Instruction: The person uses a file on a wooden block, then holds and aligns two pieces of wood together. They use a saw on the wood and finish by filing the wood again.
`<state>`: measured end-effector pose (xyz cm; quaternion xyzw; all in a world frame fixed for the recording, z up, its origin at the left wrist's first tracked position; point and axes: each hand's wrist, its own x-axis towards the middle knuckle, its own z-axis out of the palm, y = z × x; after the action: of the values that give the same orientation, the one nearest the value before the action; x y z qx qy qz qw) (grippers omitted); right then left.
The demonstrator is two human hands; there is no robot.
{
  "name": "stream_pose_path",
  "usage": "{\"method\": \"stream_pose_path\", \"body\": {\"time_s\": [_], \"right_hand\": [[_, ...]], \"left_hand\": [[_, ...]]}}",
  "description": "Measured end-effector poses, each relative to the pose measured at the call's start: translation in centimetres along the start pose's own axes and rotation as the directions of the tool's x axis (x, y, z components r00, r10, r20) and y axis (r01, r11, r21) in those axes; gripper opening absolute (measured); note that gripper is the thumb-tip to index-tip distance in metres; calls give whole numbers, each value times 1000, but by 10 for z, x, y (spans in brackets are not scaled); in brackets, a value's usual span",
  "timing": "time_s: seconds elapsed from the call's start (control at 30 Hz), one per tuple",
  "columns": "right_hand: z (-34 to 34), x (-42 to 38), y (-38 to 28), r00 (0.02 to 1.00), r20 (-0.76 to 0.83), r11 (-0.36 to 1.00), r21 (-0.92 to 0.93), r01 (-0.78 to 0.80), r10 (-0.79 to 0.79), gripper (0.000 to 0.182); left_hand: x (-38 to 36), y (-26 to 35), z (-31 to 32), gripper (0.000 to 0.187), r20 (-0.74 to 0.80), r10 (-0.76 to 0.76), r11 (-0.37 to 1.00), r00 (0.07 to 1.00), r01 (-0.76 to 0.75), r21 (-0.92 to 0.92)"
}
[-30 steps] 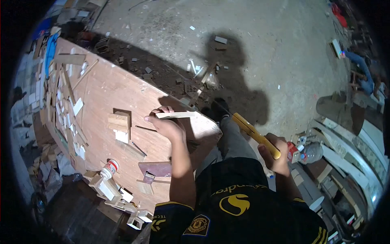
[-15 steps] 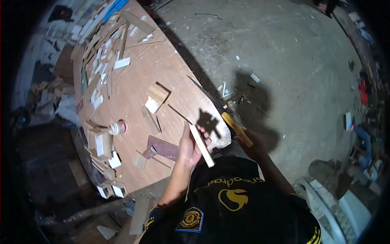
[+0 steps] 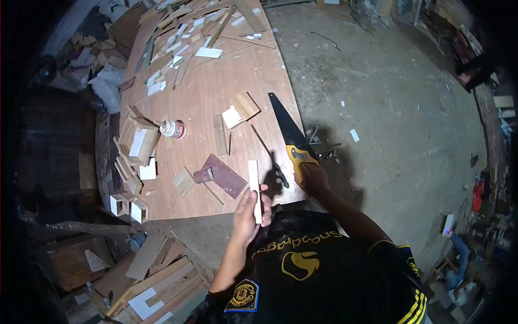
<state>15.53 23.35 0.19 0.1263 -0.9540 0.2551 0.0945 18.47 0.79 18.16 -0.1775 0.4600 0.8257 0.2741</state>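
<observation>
My left hand is closed around a pale, narrow wood strip, which points away from me near the table's front edge. A hand saw with a dark blade and yellow handle is in my right hand, fingers wrapped around the grip. Its blade stretches forward along the right edge of the table, apart from the strip. Close to my left hand lies a flat reddish-purple piece with a small rolled piece on it. Farther forward is a small wooden block piece with a white face.
The plywood table carries a white container, wooden box shapes, a pencil-like stick, and many wood and white offcuts at its far end. More boards lie below left. Scraps dot the concrete floor.
The saw has swung so its blade shows broadside, pointing forward. The strip in my left hand has turned more upright in view. My view has shifted, so the table appears farther right.
</observation>
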Motion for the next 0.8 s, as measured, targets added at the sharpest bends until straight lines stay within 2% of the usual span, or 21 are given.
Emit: {"method": "stream_pose_path", "body": {"time_s": [0.03, 0.07, 0.13, 0.17, 0.2, 0.27, 0.4, 0.43, 0.47, 0.53, 0.6, 0.63, 0.67, 0.73, 0.77, 0.8], "right_hand": [[3, 4, -6, 979, 191, 995, -80, -53, 68, 21], [9, 8, -9, 980, 192, 996, -84, -31, 46, 21], [42, 10, -2, 945, 325, 968, -246, 51, 33, 19], [59, 11, 3, 912, 406, 969, -244, 45, 60, 17], [64, 15, 1, 913, 404, 968, -245, 57, 49, 17], [73, 20, -4, 903, 388, 944, -324, -56, 187, 18], [84, 28, -14, 867, 428, 935, -336, -112, 257, 20], [92, 24, -10, 889, 387, 933, -345, -108, 246, 20], [103, 20, -8, 908, 346, 929, -354, -105, 234, 20], [79, 28, -42, 905, 313, 913, -376, -161, 288, 21], [56, 40, -79, 946, 97, 893, -370, -256, 311, 24], [65, 34, -80, 934, 113, 896, -342, -284, 339, 32], [66, 30, -88, 932, 108, 891, -349, -291, 347, 32], [71, 22, -102, 813, 271, 844, -327, -425, 515, 41], [84, 16, -97, 792, 248, 813, -357, -461, 558, 47], [89, 13, -97, 792, 224, 807, -337, -484, 568, 44]], "left_hand": [[-1, 7, -5, 41, 16, 46, 999, 999, -45, -28], [-2, 13, -8, 41, 12, 66, 997, 998, -65, -40], [-4, 25, -16, 39, 15, 109, 985, 994, -106, -138], [-5, 29, -22, 42, 52, 121, 978, 991, -110, -176], [-5, 31, -30, 42, 49, 133, 976, 990, -123, -180], [-5, 38, -46, 44, 239, 183, 942, 954, -101, -320], [-7, 56, -74, 44, 243, 173, 928, 954, -75, -366], [-11, 64, -74, 42, 165, 126, 935, 978, -62, -348], [-11, 69, -83, 42, 163, 131, 933, 978, -66, -355], [-9, 80, -102, 40, 280, 136, 942, 950, -37, -334], [-10, 93, -112, 40, 268, 105, 938, 958, -5, -347], [-8, 98, -117, 39, 289, 168, 943, 942, -68, -325], [-6, 101, -123, 39, 315, 227, 944, 921, -129, -303], [-5, 106, -133, 35, 349, 254, 941, 902, -148, -303], [-5, 110, -136, 34, 282, 282, 957, 917, -248, -150], [-5, 115, -138, 33, 219, 325, 942, 920, -335, 12]]}}
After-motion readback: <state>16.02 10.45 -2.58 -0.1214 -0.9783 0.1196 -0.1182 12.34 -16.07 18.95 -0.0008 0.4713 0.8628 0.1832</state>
